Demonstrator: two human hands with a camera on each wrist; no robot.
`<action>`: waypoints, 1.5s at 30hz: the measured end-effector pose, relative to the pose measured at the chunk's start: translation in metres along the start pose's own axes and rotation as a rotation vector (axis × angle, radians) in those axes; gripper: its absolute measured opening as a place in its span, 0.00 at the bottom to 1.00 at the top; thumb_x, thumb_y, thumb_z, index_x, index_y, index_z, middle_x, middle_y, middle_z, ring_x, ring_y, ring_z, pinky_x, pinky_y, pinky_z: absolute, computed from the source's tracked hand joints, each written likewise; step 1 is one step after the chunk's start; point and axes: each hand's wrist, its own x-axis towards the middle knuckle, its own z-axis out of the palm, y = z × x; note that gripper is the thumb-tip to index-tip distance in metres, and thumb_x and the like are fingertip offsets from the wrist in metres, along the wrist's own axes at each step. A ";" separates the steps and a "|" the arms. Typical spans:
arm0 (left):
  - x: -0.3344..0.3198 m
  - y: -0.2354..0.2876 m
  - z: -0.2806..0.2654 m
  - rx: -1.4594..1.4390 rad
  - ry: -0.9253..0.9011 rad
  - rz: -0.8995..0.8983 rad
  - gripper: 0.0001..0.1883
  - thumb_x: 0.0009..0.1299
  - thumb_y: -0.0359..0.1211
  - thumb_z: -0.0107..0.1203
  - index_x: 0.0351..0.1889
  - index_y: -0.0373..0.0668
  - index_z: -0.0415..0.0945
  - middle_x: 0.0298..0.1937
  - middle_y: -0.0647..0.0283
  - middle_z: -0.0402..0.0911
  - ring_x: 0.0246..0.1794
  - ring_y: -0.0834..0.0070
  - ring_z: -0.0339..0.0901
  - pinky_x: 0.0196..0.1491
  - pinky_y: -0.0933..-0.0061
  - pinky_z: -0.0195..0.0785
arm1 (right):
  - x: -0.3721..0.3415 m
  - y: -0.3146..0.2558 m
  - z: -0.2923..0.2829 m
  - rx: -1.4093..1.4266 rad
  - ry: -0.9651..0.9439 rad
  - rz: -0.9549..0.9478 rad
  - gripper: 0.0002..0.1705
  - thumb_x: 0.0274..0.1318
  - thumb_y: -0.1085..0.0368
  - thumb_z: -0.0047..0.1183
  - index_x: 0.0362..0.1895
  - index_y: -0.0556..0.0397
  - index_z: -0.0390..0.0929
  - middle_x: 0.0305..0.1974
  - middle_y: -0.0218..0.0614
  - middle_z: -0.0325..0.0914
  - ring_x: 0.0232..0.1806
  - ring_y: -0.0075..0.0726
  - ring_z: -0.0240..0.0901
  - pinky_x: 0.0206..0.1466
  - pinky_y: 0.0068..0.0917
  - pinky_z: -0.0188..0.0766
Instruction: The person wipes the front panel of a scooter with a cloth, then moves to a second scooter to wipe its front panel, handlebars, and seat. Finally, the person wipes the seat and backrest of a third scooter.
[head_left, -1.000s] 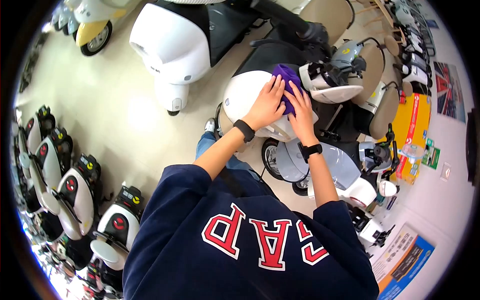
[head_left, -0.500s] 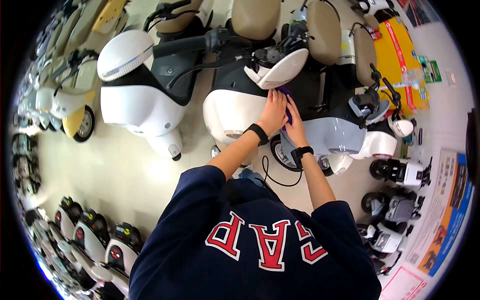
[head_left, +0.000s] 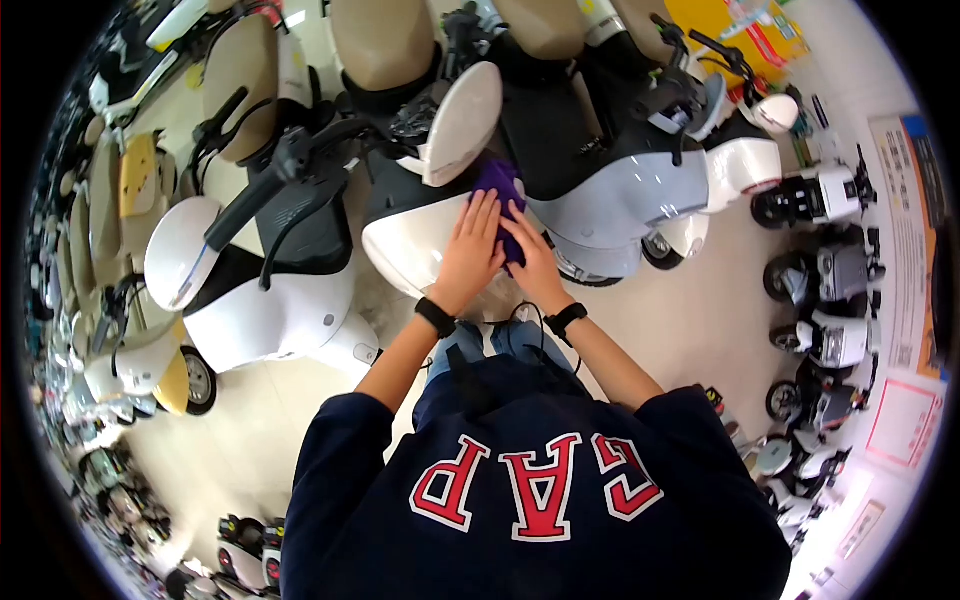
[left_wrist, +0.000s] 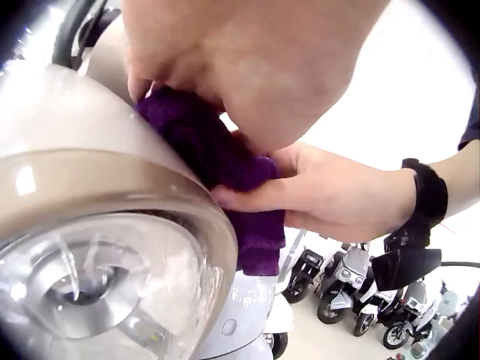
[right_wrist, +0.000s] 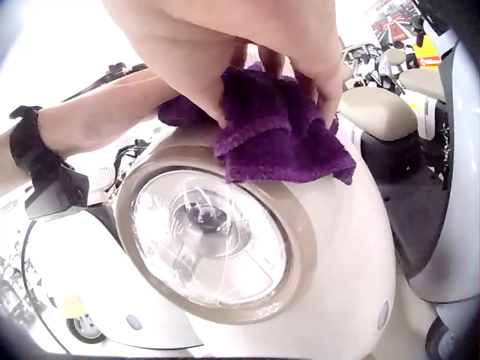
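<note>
Both hands are on a purple cloth (head_left: 497, 176) laid against the cream-white front of a scooter (head_left: 405, 245). My left hand (head_left: 468, 258) presses the cloth with its fingers stretched out side by side. Just beside it, my right hand (head_left: 537, 268) grips the cloth between thumb and fingers, as the left wrist view shows, and a folded end (left_wrist: 259, 251) hangs below the thumb. In the right wrist view the cloth (right_wrist: 289, 150) lies on the body right above the round headlight (right_wrist: 210, 232), whose lens has a wrinkled clear film. The palms hide part of the cloth.
A white scooter (head_left: 265, 320) stands to the left and a grey-blue one (head_left: 620, 205) close on the right. The cream scooter's mirror-like white head cover (head_left: 465, 125) rises above the hands. Several small scooters (head_left: 835, 275) line the right wall.
The head view has turned rightward, so the scooters shift left and down in it. Both hands stay together on the cloth, along the side of the cream scooter's front.
</note>
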 end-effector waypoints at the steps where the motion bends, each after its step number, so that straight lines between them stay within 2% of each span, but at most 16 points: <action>1: -0.004 0.003 -0.005 -0.022 -0.005 0.004 0.34 0.68 0.32 0.53 0.73 0.30 0.60 0.78 0.48 0.59 0.80 0.53 0.52 0.81 0.54 0.43 | -0.003 0.002 0.002 -0.036 0.012 -0.016 0.40 0.44 0.81 0.54 0.67 0.47 0.72 0.76 0.40 0.60 0.73 0.54 0.63 0.72 0.40 0.64; 7: -0.010 0.014 -0.018 -0.112 -0.033 -0.046 0.33 0.68 0.27 0.52 0.74 0.35 0.62 0.78 0.51 0.62 0.80 0.52 0.53 0.80 0.53 0.45 | -0.005 -0.008 0.003 -0.165 -0.016 0.027 0.38 0.40 0.78 0.58 0.62 0.45 0.73 0.73 0.44 0.64 0.64 0.58 0.72 0.62 0.44 0.75; 11: -0.010 0.022 -0.024 -0.145 -0.039 -0.082 0.29 0.71 0.28 0.50 0.71 0.34 0.65 0.76 0.52 0.65 0.79 0.51 0.56 0.79 0.51 0.48 | 0.003 -0.008 -0.008 -0.113 0.025 -0.042 0.27 0.44 0.70 0.62 0.54 0.47 0.80 0.61 0.49 0.78 0.47 0.57 0.82 0.50 0.43 0.79; 15: -0.008 0.048 -0.026 -0.212 -0.039 -0.215 0.25 0.74 0.29 0.47 0.69 0.33 0.67 0.75 0.48 0.65 0.79 0.46 0.56 0.78 0.52 0.48 | 0.023 -0.004 -0.046 0.020 -0.211 -0.059 0.26 0.36 0.69 0.62 0.48 0.45 0.86 0.34 0.49 0.84 0.37 0.58 0.81 0.42 0.45 0.77; 16: -0.007 0.059 -0.025 -0.228 -0.031 -0.273 0.24 0.75 0.30 0.47 0.69 0.32 0.67 0.75 0.48 0.65 0.79 0.46 0.56 0.78 0.52 0.48 | 0.026 0.007 -0.052 0.067 -0.204 -0.174 0.27 0.36 0.69 0.62 0.49 0.44 0.86 0.33 0.49 0.84 0.36 0.58 0.80 0.42 0.46 0.76; 19: 0.001 0.081 -0.001 -0.121 -0.040 -0.258 0.23 0.78 0.34 0.45 0.68 0.33 0.67 0.74 0.47 0.67 0.78 0.42 0.54 0.78 0.48 0.46 | 0.034 0.022 -0.091 0.047 -0.427 -0.125 0.27 0.35 0.67 0.64 0.48 0.43 0.86 0.34 0.46 0.85 0.38 0.56 0.81 0.45 0.45 0.77; 20: 0.007 0.088 0.008 -0.118 -0.058 -0.265 0.23 0.79 0.35 0.44 0.68 0.33 0.67 0.73 0.47 0.67 0.78 0.41 0.54 0.78 0.48 0.46 | 0.032 0.039 -0.095 0.022 -0.370 -0.206 0.24 0.35 0.68 0.65 0.44 0.44 0.87 0.30 0.46 0.85 0.37 0.55 0.82 0.42 0.45 0.78; 25: 0.084 0.131 0.061 -0.222 -0.166 -0.374 0.28 0.79 0.37 0.47 0.74 0.37 0.59 0.74 0.47 0.65 0.77 0.38 0.54 0.77 0.49 0.49 | 0.043 0.101 -0.181 -0.158 -0.255 -0.414 0.28 0.41 0.69 0.64 0.53 0.43 0.84 0.49 0.36 0.83 0.49 0.46 0.81 0.50 0.40 0.76; 26: 0.104 0.138 0.075 -0.274 -0.115 -0.310 0.29 0.79 0.36 0.48 0.75 0.34 0.57 0.75 0.45 0.63 0.78 0.40 0.53 0.77 0.50 0.49 | 0.046 0.110 -0.204 -0.324 -0.328 -0.395 0.32 0.45 0.70 0.61 0.59 0.41 0.81 0.65 0.34 0.76 0.57 0.45 0.77 0.57 0.39 0.75; 28: 0.146 0.160 0.099 -0.314 -0.036 -0.273 0.32 0.77 0.34 0.51 0.75 0.31 0.55 0.77 0.42 0.59 0.79 0.42 0.53 0.77 0.51 0.48 | 0.053 0.124 -0.249 -0.505 -0.134 -0.481 0.29 0.47 0.71 0.58 0.57 0.40 0.82 0.66 0.32 0.75 0.60 0.44 0.73 0.60 0.40 0.72; 31: 0.211 0.208 0.115 -0.259 0.078 -0.117 0.34 0.73 0.30 0.54 0.75 0.28 0.55 0.79 0.41 0.55 0.79 0.43 0.52 0.79 0.53 0.46 | 0.058 0.142 -0.314 -0.442 0.052 -0.513 0.28 0.50 0.74 0.53 0.58 0.42 0.80 0.67 0.30 0.73 0.64 0.45 0.69 0.64 0.43 0.68; 34: 0.242 0.225 0.167 -0.300 0.079 -0.058 0.36 0.72 0.31 0.55 0.75 0.28 0.54 0.79 0.39 0.55 0.80 0.42 0.49 0.79 0.51 0.45 | 0.052 0.189 -0.354 -0.530 0.000 -0.448 0.31 0.52 0.70 0.56 0.64 0.43 0.76 0.72 0.35 0.68 0.70 0.51 0.64 0.71 0.45 0.61; 36: 0.249 0.230 0.209 -0.290 -0.077 -0.083 0.37 0.72 0.33 0.55 0.76 0.28 0.53 0.79 0.37 0.52 0.81 0.39 0.47 0.79 0.50 0.44 | 0.039 0.235 -0.362 -0.656 -0.104 -0.365 0.39 0.49 0.71 0.60 0.69 0.43 0.71 0.78 0.35 0.56 0.77 0.54 0.53 0.77 0.49 0.53; 38: 0.250 0.242 0.230 -0.207 -0.043 -0.018 0.42 0.73 0.35 0.55 0.78 0.27 0.46 0.82 0.37 0.42 0.82 0.38 0.38 0.80 0.49 0.41 | 0.034 0.232 -0.387 -0.530 -0.368 -0.303 0.50 0.45 0.66 0.68 0.75 0.42 0.63 0.82 0.35 0.44 0.82 0.55 0.40 0.80 0.57 0.43; 41: 0.250 0.244 0.228 -0.369 -0.051 -0.123 0.43 0.74 0.35 0.53 0.80 0.29 0.41 0.83 0.39 0.40 0.84 0.41 0.34 0.81 0.50 0.37 | 0.031 0.237 -0.381 -0.377 -0.233 -0.303 0.47 0.52 0.64 0.64 0.77 0.44 0.59 0.81 0.36 0.48 0.82 0.56 0.42 0.81 0.56 0.42; 45: 0.251 0.233 0.226 -0.237 -0.089 -0.111 0.38 0.78 0.32 0.47 0.81 0.32 0.40 0.84 0.44 0.41 0.85 0.47 0.36 0.81 0.54 0.37 | 0.047 0.239 -0.370 -0.333 -0.122 -0.303 0.42 0.59 0.63 0.57 0.77 0.46 0.59 0.80 0.37 0.52 0.81 0.56 0.44 0.82 0.52 0.42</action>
